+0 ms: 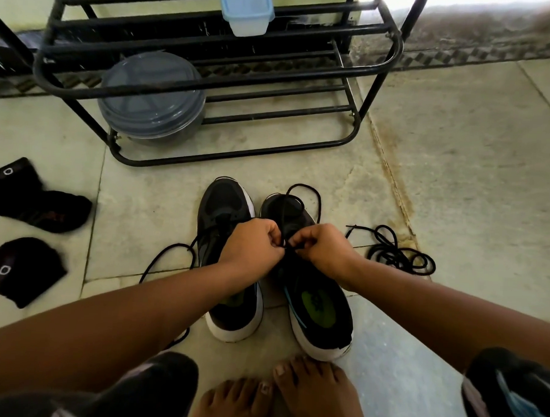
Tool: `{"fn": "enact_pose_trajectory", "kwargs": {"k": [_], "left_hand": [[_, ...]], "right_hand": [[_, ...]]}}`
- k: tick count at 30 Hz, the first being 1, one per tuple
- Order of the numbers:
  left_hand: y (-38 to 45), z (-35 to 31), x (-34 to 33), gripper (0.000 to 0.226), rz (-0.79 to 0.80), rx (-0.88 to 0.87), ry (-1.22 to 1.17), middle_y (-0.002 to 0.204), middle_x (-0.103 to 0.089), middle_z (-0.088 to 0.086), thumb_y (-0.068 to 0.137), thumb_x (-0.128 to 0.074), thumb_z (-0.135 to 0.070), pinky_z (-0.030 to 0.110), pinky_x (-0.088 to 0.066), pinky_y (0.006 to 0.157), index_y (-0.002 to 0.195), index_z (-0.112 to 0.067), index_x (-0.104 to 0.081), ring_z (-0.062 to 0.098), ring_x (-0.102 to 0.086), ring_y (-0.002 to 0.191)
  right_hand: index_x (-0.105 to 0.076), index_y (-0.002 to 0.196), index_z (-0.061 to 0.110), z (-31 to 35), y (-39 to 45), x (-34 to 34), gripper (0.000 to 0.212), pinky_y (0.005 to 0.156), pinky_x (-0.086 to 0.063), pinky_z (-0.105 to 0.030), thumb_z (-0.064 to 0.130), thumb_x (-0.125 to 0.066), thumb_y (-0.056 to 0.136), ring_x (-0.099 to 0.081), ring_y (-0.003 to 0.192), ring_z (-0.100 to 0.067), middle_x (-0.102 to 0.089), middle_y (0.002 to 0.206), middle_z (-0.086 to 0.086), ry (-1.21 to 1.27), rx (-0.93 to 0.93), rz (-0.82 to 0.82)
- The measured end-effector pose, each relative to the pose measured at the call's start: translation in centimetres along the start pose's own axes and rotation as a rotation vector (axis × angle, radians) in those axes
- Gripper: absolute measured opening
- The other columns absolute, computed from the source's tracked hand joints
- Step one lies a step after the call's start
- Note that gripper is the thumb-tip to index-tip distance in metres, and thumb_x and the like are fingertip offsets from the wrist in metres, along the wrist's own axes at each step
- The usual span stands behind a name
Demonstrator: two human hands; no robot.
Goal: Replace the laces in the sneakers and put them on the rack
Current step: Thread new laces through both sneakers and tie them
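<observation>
Two black sneakers with white soles stand side by side on the floor, toes pointing at the rack: the left sneaker (226, 213) and the right sneaker (317, 303). My left hand (253, 243) and my right hand (320, 247) meet over the right sneaker's tongue, each pinching a black lace (302, 193) that loops up over its toe. Another black lace (169, 260) trails from the left sneaker onto the floor. A loose coiled black lace (397, 253) lies to the right of the shoes. The black metal shoe rack (228, 78) stands just beyond.
A grey lidded round container (153, 98) sits on the rack's bottom shelf, and a pale blue plastic box (246, 10) sits higher up. Two black socks (40, 200) (22, 269) lie on the floor at left. My bare feet (279, 395) are just behind the sneakers.
</observation>
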State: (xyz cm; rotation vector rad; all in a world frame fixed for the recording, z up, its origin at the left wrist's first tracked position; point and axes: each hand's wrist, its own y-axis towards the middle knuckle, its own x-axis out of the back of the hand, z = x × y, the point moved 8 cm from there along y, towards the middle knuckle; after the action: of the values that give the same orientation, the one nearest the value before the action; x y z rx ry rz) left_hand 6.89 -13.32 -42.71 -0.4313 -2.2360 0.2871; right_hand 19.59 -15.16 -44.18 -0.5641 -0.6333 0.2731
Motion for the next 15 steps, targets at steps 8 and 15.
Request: {"fn": "enact_pose_trajectory", "kwargs": {"k": [8,15], "left_hand": [[0.2,0.2,-0.3,0.01,0.066,0.034,-0.026,0.065,-0.054,-0.009,0.08,-0.063,-0.014,0.027,-0.045,0.062,0.075,-0.021,-0.06,0.012,-0.054,0.064],[-0.3,-0.7,-1.2,0.025,0.238,0.041,-0.202,0.07,-0.054,-0.006,0.08,-0.072,-0.034,0.023,-0.044,0.063,0.095,-0.018,-0.06,0.008,-0.051,0.063]], "right_hand": [[-0.072,0.088,0.012,-0.2,0.0,0.0,0.008,0.068,-0.047,-0.019,0.011,-0.064,0.088,-0.058,0.075,-0.01,-0.068,0.083,-0.003,0.104,0.042,-0.045],[-0.072,0.082,0.008,-0.4,0.1,0.3,0.01,0.077,-0.056,-0.038,0.006,-0.063,0.086,-0.063,0.075,-0.018,-0.07,0.084,-0.013,0.245,0.006,-0.053]]}}
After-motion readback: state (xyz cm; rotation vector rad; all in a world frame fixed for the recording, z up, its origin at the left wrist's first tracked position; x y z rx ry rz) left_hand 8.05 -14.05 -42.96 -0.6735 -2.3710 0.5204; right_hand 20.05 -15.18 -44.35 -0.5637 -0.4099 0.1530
